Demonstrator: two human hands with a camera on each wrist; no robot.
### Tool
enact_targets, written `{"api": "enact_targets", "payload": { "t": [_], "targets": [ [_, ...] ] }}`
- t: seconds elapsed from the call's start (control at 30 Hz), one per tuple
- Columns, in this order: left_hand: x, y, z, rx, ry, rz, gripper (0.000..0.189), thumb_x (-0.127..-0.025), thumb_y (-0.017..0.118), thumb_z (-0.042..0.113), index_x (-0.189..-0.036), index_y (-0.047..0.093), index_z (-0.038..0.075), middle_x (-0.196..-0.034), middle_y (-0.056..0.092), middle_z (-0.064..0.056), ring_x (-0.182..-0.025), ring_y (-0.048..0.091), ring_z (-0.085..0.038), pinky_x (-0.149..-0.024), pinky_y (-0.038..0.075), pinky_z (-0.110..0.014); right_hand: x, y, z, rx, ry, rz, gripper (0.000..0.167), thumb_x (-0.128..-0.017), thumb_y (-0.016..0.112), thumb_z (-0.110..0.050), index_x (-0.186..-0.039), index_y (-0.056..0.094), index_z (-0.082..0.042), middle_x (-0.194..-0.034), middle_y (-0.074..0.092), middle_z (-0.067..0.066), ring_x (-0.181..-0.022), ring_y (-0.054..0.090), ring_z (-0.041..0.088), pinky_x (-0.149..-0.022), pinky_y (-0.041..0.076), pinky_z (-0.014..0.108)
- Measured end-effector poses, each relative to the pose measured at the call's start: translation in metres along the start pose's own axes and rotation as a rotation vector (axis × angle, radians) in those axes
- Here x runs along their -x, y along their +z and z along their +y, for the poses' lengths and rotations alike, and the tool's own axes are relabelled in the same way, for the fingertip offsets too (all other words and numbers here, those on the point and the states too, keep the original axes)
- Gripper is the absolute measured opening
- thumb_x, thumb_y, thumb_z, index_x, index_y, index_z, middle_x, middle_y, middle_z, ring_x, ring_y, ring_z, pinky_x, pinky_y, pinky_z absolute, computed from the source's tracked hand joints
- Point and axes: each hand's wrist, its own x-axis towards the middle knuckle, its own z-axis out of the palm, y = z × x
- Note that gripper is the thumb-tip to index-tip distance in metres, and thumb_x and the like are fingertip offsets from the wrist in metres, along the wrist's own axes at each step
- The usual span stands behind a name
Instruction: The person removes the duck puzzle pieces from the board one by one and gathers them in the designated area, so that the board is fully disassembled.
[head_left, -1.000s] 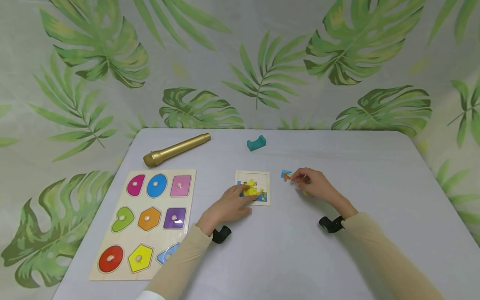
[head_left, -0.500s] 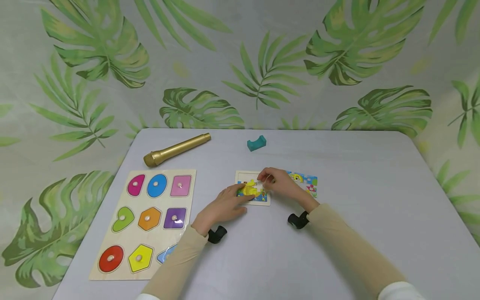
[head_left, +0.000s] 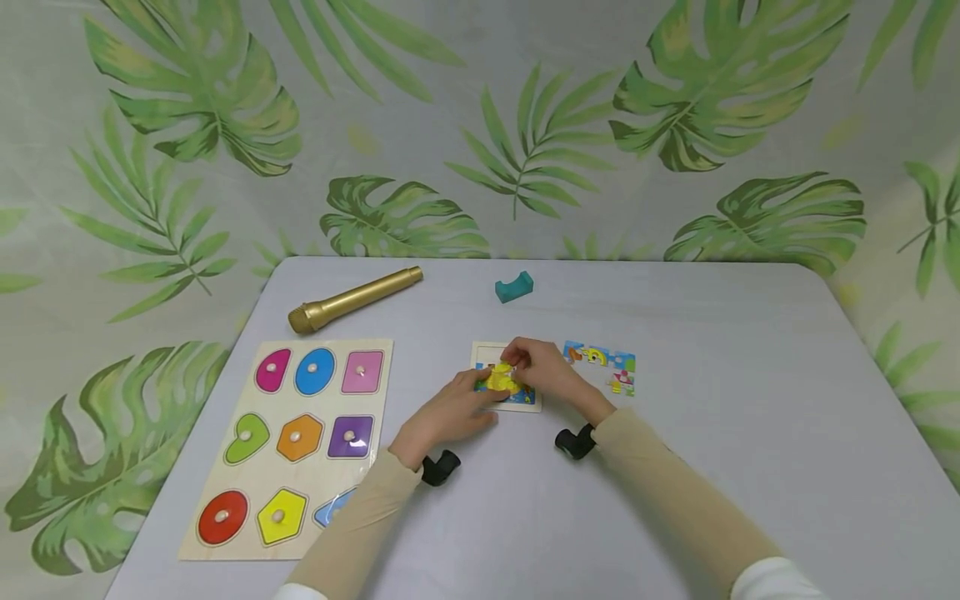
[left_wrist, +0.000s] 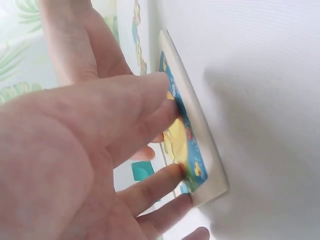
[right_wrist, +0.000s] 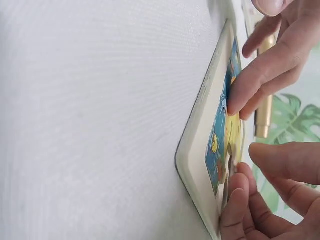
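At the far left, the shape board [head_left: 262,477] may be left alone. The left hand [head_left: 450,408] is held with its fingers mostly straight and spread, gripping nothing; its fingertips are laid on the yellow picture pieces [head_left: 501,382] set in the small puzzle tray [head_left: 489,351], which lies flat near the middle of the table [head_left: 712,350]. For a clean fit, the tray should be kept steady by light pressure here, with the fingertips held off any gap being filled. Part of the tray's right side is covered by the right hand [head_left: 546,369]; its thumb and forefinger are bent towards each other at the yellow picture, though whether a piece is pinched between them cannot be told. Any piece is best turned until its tabs match, lowered level, then pressed evenly rather than forced. The loose pieces [head_left: 621,362] just beyond that hand should be kept from being brushed aside.

Compared with half a second ago, the left hand is kept in almost the same place, and the tray is seen unmoved. The right hand is found slightly further left, its fingertips brought in over the yellow picture. More of the loose pieces is uncovered.
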Motion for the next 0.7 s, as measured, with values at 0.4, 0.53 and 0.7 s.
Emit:
{"api": "enact_targets", "payload": {
  "t": [0.4, 0.53, 0.7],
  "targets": [
    [-0.0026, -0.0028, 0.0038, -0.013, -0.039, -0.032, 0.038, -0.097, 0.057, 0.021, -0.133, 0.058, 0.012, -0.147, 0.032, -0.024, -0.135, 0.029, -0.040, -0.107, 0.030, -0.049, -0.0034, 0.0011, -0.0074, 0.042, -0.089, 0.031, 0.026, -0.082, 0.058, 0.012, -0.103, 0.066, -0.001, -0.087, 0.055, 0.007, -0.079, 0.051, 0.022, -0.076, 0.047, 0.031],
    [-0.0027, -0.0025, 0.0039, -0.005, -0.042, -0.032, 0.038, -0.096, 0.058, 0.020, -0.133, 0.059, 0.011, -0.147, 0.033, -0.024, -0.134, 0.029, -0.040, -0.106, 0.032, -0.049, -0.0033, 0.0015, -0.0069, 0.012, -0.091, 0.013, 0.027, -0.083, 0.059, 0.010, -0.106, 0.066, -0.002, -0.088, 0.059, 0.009, -0.079, 0.052, 0.022, -0.075, 0.048, 0.031],
    [-0.0028, -0.0022, 0.0044, 0.009, -0.054, -0.033, 0.038, -0.097, 0.056, 0.021, -0.134, 0.058, 0.012, -0.148, 0.032, -0.023, -0.135, 0.028, -0.039, -0.106, 0.032, -0.049, -0.0034, 0.0010, -0.0022, -0.031, -0.081, 0.031, 0.026, -0.084, 0.060, 0.008, -0.107, 0.064, -0.004, -0.084, 0.059, 0.007, -0.074, 0.052, 0.020, -0.070, 0.046, 0.028]
  ]
}}
